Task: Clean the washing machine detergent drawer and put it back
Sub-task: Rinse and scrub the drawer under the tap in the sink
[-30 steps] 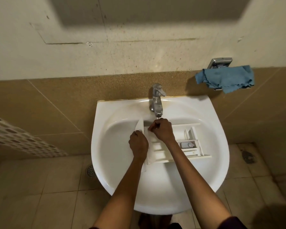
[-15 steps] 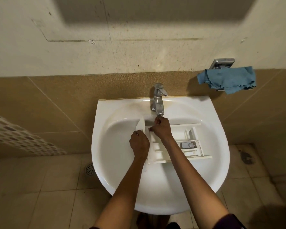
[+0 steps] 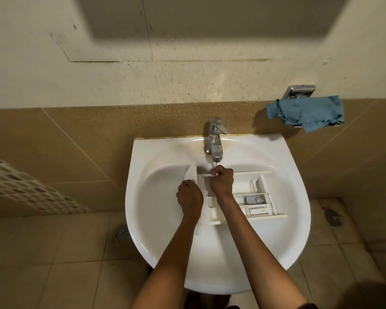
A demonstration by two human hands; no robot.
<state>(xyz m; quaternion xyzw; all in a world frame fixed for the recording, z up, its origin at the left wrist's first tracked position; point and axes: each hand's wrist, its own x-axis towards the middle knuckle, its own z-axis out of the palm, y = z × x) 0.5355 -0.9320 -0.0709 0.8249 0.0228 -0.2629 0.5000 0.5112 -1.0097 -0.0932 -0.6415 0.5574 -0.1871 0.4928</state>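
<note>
**Not much changed, same corner still getting rinsed**

The right hand (image 3: 222, 180) has barely budged in the last second, fingers curled on the far-left rim of the detergent drawer (image 3: 254, 188) under the running tap (image 3: 214, 139). The left hand (image 3: 189, 198) stays clamped on the front panel. The drawer lies in the white sink (image 3: 276, 230), so I'd say cleaning isn't finished. A blue cloth (image 3: 308, 112) hangs on the wall far right, and there's a floor drain (image 3: 122, 231) on the left.

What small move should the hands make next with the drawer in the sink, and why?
Probably the right hand should rub on into the next compartment. The left hand grips the drawer by its front end, steadying it in the sink; the right hand pinches only the corner under the tap.
</note>
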